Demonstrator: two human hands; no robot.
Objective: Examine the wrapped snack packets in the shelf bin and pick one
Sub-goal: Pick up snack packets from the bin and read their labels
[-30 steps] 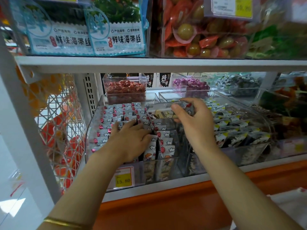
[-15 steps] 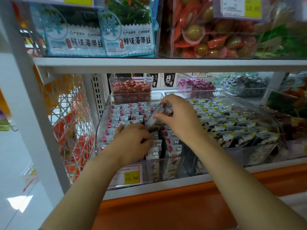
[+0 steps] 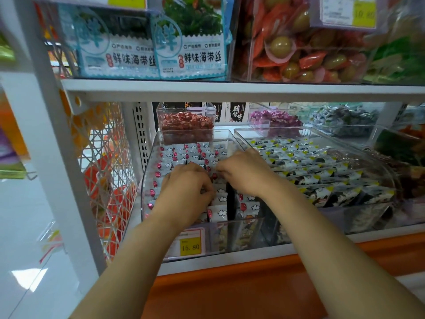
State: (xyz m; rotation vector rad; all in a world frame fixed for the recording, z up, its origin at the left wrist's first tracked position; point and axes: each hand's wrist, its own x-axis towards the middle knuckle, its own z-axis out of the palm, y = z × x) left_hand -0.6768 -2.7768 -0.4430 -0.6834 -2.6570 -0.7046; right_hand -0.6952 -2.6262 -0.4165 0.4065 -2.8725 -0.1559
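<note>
A: Where are the left hand (image 3: 186, 189) and right hand (image 3: 245, 174) resting?
B: They are meeting, fingers curling down, over the snack packets (image 3: 218, 212) lying in the clear shelf bin (image 3: 250, 231).
A: Are they pinching one?
B: I cannot tell; the knuckles are hiding the fingertips.
A: And to the right?
B: A neighbouring bin (image 3: 276, 134) is holding yellow-marked packets (image 3: 322, 176).
</note>
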